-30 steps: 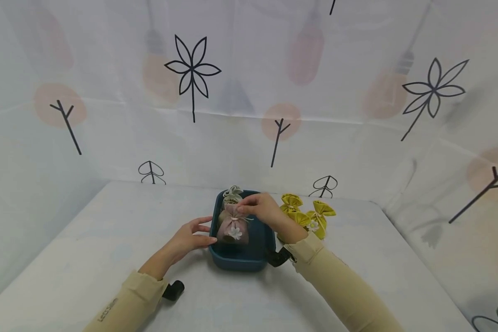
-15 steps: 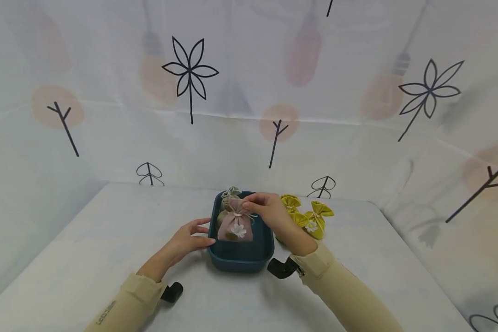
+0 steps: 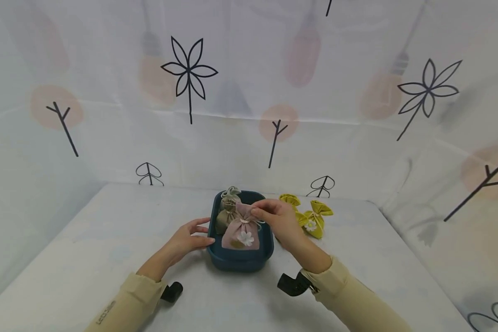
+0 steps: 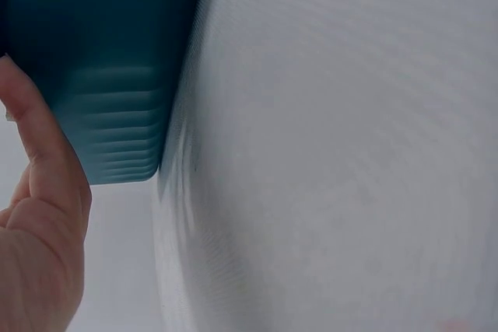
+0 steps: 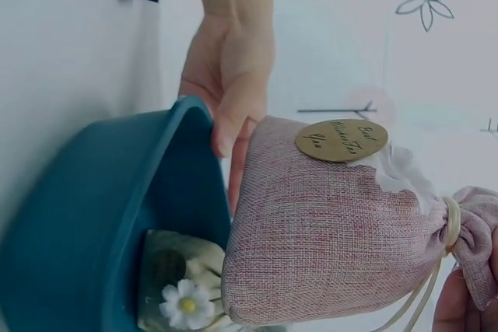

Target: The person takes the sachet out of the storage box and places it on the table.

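Here the right hand (image 3: 279,219) pinches the gathered neck of a small pink woven fabric pouch (image 3: 241,227), fingers and thumb closed on the cloth just above its pale drawstring, and the pouch sits tilted inside a deep teal plastic tub with rounded corners (image 3: 237,263), its base down toward the near end. A white daisy trim shows on the pouch front in the head view; in the right wrist view the same pouch (image 5: 327,231) carries a round golden tag with script lettering (image 5: 341,140), and only the tips of the right hand's fingers (image 5: 459,309) show at the lower corner beside the tied neck. Behind the pink pouch in the tub lies an olive-beige fabric pouch with a knotted top (image 3: 227,211); the right wrist view shows it low in the tub (image 5: 70,246), with a white daisy on it (image 5: 185,305). The left hand (image 3: 186,240) rests against the tub's left outer wall, fingers straight and relaxed, the thumb along the rim; the left wrist view shows that thumb (image 4: 39,192) against the ribbed teal wall (image 4: 101,60). Just right of the tub, on the white cloth-covered surface (image 3: 108,240), lie two yellow fabric pouches with flared tops (image 3: 311,216), close together and partly hidden behind the right hand.
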A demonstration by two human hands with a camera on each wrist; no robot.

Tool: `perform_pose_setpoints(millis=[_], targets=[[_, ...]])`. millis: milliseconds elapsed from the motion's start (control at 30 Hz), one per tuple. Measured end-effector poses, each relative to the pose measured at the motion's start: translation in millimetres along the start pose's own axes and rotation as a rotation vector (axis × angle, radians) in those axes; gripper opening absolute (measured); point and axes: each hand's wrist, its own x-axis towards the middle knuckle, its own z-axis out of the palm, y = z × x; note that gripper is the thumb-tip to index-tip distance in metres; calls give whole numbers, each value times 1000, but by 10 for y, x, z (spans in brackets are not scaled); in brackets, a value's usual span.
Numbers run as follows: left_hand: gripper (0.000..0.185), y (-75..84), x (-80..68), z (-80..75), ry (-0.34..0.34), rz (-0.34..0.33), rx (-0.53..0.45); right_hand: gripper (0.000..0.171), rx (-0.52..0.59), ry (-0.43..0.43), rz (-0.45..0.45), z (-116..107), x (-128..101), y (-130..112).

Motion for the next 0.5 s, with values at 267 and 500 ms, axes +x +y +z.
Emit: perform_pose_setpoints(millis=[267,500], targets=[[72,7,-8,-10,3,-10,-4,11,-43,21,-53,-122,-172,52],[73,4,2,-4,-2,-16,0,15,-18,57,-80,-291,-344,60]])
